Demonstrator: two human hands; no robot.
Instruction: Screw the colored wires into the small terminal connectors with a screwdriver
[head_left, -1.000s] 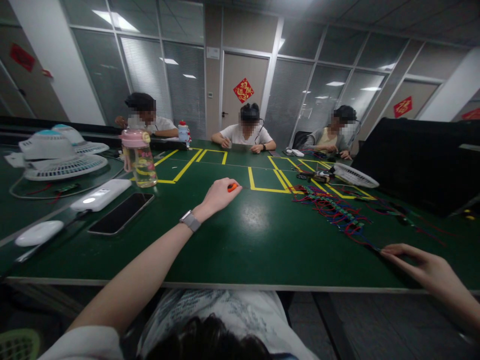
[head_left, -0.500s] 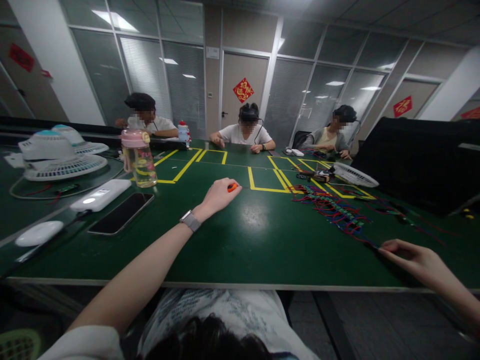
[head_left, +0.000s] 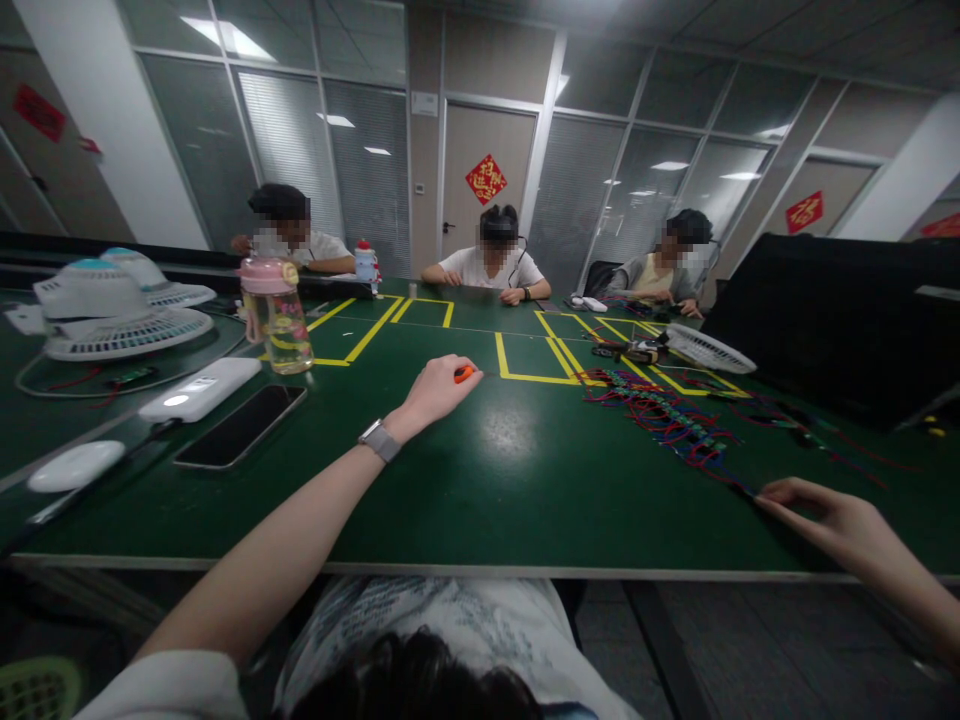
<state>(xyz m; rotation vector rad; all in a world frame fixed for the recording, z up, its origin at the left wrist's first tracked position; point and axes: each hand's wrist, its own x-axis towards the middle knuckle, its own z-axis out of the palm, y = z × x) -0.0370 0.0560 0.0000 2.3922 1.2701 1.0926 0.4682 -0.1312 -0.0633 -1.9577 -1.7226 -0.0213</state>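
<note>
My left hand [head_left: 442, 385] is closed around an orange-handled tool [head_left: 464, 374] above the middle of the green table. Most of the tool is hidden in the fingers; a thin dark tip seems to point right. At the near right, my right hand [head_left: 832, 515] pinches the near end of wires [head_left: 731, 482] between thumb and fingertips. These wires run up to a long row of small green circuit boards [head_left: 667, 412] with red and blue leads, lying on the table. Exactly what sits between the right fingertips is too small to make out.
A phone [head_left: 241, 428], white power bank [head_left: 201, 390], pink-lidded bottle [head_left: 277, 325] and white fans [head_left: 127, 325] stand left. Yellow tape [head_left: 536, 379] marks the green table [head_left: 480, 500]. A black panel [head_left: 840, 320] rises at right. Three people sit across the table.
My two hands keep nearly the same place and grip. Across the table, the middle person's raised hand has lowered, and a small grey cylinder now shows on the table beside that hand.
</note>
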